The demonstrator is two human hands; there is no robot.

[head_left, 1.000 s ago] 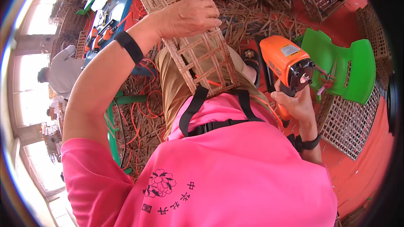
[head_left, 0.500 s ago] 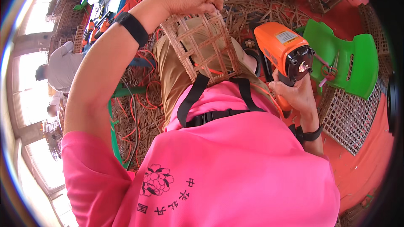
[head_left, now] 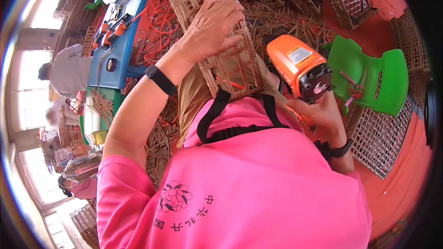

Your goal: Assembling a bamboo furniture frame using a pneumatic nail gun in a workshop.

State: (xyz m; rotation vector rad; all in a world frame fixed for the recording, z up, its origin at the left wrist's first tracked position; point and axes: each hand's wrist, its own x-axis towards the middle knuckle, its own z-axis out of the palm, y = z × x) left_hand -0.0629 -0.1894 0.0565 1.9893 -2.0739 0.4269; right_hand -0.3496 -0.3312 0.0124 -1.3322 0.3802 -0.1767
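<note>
While your left hand [head_left: 210, 30] lies spread on the lattice frame [head_left: 217, 32] across your lap, fingers curled over its slats, the drill [head_left: 297, 67] beside it to the right could skid off a thin slat towards those fingers. Your right hand [head_left: 318, 110] is wrapped tight around the drill's grip, wrist bent, nose pointing up at you.
</note>
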